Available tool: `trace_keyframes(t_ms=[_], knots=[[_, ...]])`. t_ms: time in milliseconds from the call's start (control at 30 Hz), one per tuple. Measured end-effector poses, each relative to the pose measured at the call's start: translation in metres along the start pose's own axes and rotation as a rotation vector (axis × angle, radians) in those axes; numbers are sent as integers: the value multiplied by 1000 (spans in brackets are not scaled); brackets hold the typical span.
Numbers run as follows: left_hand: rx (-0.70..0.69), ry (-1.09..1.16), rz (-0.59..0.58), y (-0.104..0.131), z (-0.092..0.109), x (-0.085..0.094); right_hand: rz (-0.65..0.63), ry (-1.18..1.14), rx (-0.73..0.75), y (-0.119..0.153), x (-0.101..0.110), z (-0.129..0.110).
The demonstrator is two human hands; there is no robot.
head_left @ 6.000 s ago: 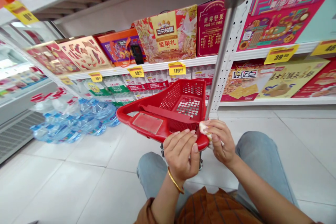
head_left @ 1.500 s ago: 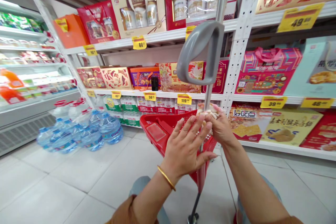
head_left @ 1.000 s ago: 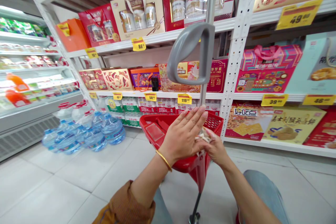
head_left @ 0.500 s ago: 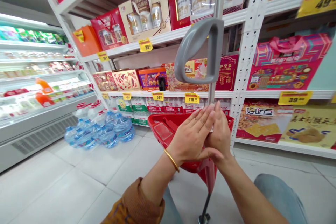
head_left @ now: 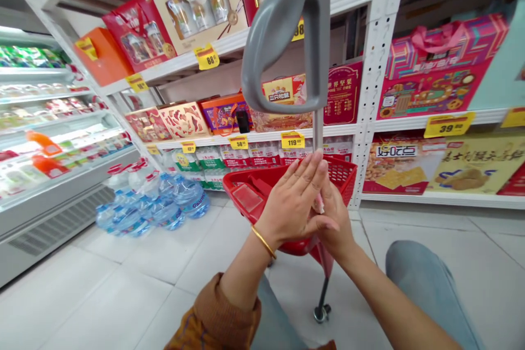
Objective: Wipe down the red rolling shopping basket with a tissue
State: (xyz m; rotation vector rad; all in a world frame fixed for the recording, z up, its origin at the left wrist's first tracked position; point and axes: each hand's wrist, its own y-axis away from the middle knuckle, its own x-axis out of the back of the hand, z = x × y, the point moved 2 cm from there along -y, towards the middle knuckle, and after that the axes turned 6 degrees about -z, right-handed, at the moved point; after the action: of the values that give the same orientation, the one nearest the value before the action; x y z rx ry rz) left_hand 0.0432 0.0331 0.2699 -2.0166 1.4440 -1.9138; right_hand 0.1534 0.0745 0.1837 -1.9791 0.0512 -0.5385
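Note:
My left hand (head_left: 293, 205), with a gold bangle at the wrist, lies flat with fingers stretched against my right hand (head_left: 334, 219). Between the palms a small piece of something white and crumpled (head_left: 319, 204) shows, mostly hidden; it looks like tissue. Both hands are in front of a red basket cart (head_left: 246, 202), near its metal pole. Above them rises the cart's grey loop handle (head_left: 256, 65). The right hand's fingers are partly covered by the left, and its palm faces the left one.
Shelves (head_left: 262, 135) with boxed gifts stand ahead. Blue-capped water bottles (head_left: 191, 197) sit on the tiled floor (head_left: 135, 284) at left, beside a lit refrigerated case (head_left: 61, 224). My knee (head_left: 422, 279) is at lower right.
The view has shifted, so the handle appears larger and further left. The hands remain pressed together, slightly further left in view, and more of the white piece shows between them.

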Motion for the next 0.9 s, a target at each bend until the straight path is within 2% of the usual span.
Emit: trace_keyframes(t_ms=[200, 433, 600, 700, 767, 900], knots=[[12, 18, -17, 7, 0, -6, -61, 5, 33, 24, -2, 8], [74, 143, -107, 25, 5, -20, -225, -13, 3, 55, 9, 19], [134, 202, -135, 37, 17, -26, -294, -96, -77, 61, 23, 4], [141, 188, -125, 43, 23, -28, -248, -188, -156, 61, 20, -12], [131, 175, -136, 46, 25, -28, -240, -249, -132, 60, 14, -19], [100, 159, -263, 47, 25, -24, -375, -494, -104, 59, 10, -18]])
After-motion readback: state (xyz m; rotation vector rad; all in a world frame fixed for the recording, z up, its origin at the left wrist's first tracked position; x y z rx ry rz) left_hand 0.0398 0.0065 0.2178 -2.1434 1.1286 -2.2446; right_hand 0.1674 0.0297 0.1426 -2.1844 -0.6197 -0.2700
